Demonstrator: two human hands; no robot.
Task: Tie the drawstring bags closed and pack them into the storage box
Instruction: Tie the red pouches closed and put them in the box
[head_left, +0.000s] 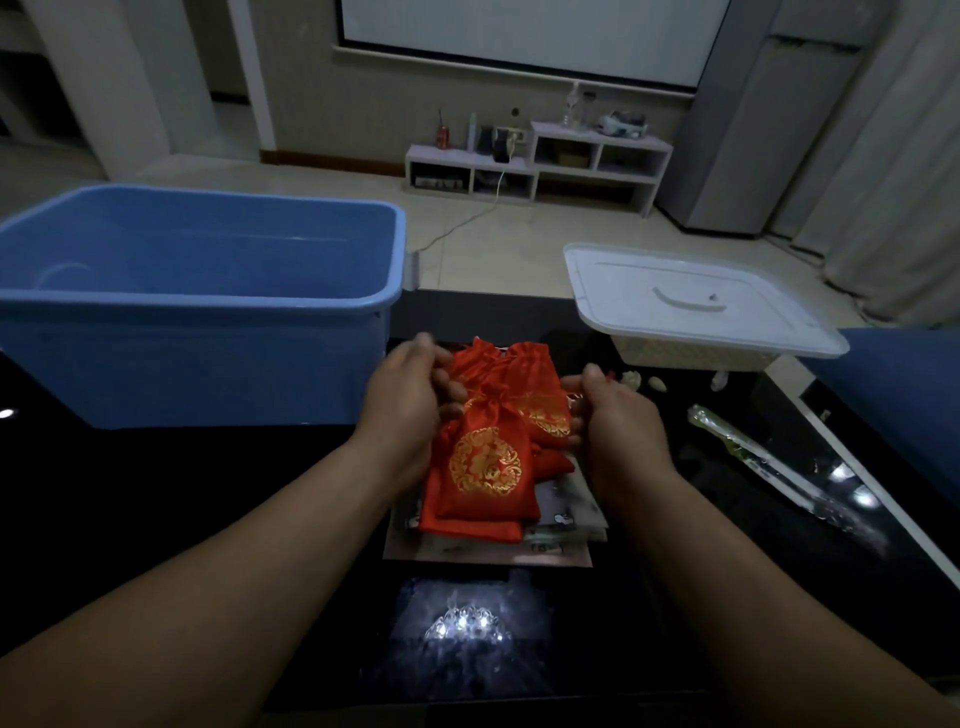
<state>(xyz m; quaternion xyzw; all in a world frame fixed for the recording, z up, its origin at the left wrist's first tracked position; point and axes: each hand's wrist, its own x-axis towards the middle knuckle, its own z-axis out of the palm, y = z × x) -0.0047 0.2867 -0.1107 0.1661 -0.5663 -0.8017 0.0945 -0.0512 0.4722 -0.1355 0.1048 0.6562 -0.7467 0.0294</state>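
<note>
Head view: red drawstring bag (483, 467) tops a pile on the counter (156, 493). Its neck sits between the two grips, long axis trailing back from them toward the wearer. Left hand (410, 395) and right hand (618, 421) both curl tight at the neck, seemingly pinching cords too thin to see. Blue storage box (208, 301) lies just beyond the left grip, nearer that hand

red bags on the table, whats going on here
A person's left hand and right hand grip the neck of the top red drawstring bag from either side, apparently pulling its cords tight. It lies on a pile of similar bags on the dark table. The blue storage box on the left shows no bags inside yet.
</note>
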